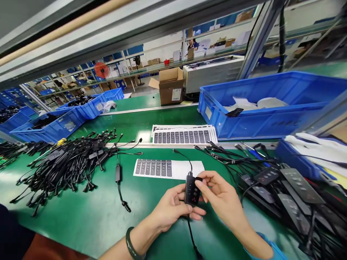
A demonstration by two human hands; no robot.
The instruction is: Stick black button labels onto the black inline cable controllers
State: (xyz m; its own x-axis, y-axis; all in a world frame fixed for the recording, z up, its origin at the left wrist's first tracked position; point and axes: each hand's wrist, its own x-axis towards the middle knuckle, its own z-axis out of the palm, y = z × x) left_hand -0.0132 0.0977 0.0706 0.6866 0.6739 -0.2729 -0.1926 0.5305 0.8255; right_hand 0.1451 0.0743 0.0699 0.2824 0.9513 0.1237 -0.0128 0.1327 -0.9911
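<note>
My left hand (169, 206) is closed around a small black inline cable controller (189, 187), thumb along its near edge and fingers beneath. A cable runs out of each end of the controller. My right hand (222, 193) pinches the upper edge of a black adhesive label (195, 194) with printed icons. The label lies against the controller's face, tilted; how much of it is stuck down I cannot tell. Just beyond my hands is a white label sheet (187, 169), with several dark labels on its left part and bare backing on its right.
A heap of black cables with controllers (73, 162) covers the left; one separate cable controller (118, 173) lies beside it. More label sheets (184, 136) are stacked behind. Labelled controllers (287, 191) pile up at right, below a large blue bin (271, 121). A cardboard box (170, 88) stands further back.
</note>
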